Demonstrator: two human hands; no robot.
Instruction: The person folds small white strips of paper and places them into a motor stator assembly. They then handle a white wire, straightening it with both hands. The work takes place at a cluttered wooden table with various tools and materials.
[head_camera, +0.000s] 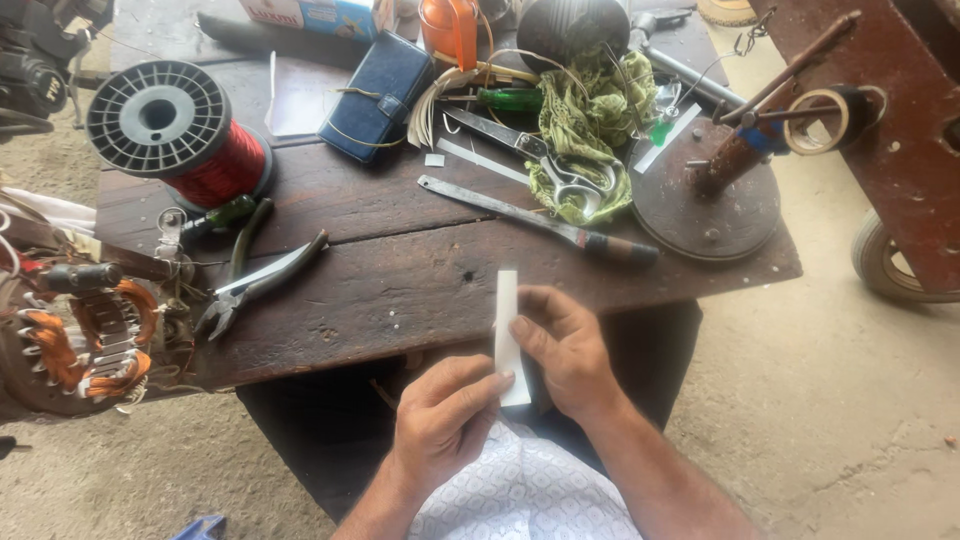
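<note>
Left hand and right hand both pinch a narrow white paper strip, held upright just over the near edge of the dark wooden surface; grey long-nose pliers lie near the left edge.

between the hands: matt white paper strip, smooth. just beyond: rough, worn dark wood tabletop. far left of them: glossy red wire on a grey plastic spool, dull metal pliers. farther ahead: bare metal scissors, crumpled green cloth.
</note>
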